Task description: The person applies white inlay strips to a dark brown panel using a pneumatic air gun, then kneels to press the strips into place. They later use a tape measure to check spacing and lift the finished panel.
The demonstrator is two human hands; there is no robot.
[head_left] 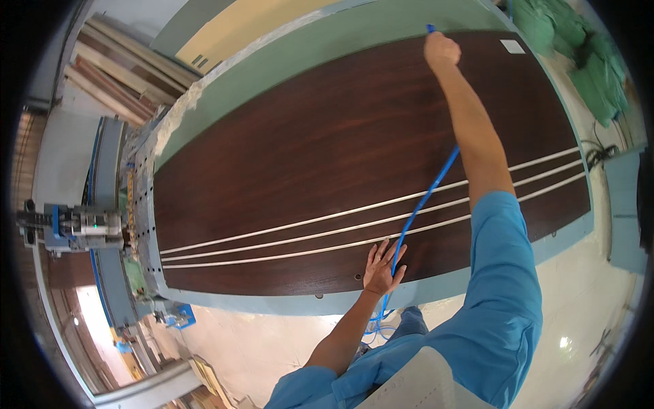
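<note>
Clamped on that blue-tipped tool [430,28], your right hand [443,51] is near the table's far edge; your left hand [380,273], fingers apart, the near one. Dragging blue hose [422,201] could scuff the dark panel [306,150]!

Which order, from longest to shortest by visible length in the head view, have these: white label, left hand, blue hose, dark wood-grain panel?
1. Dark wood-grain panel
2. Blue hose, partly hidden by the right arm
3. Left hand
4. White label
</note>
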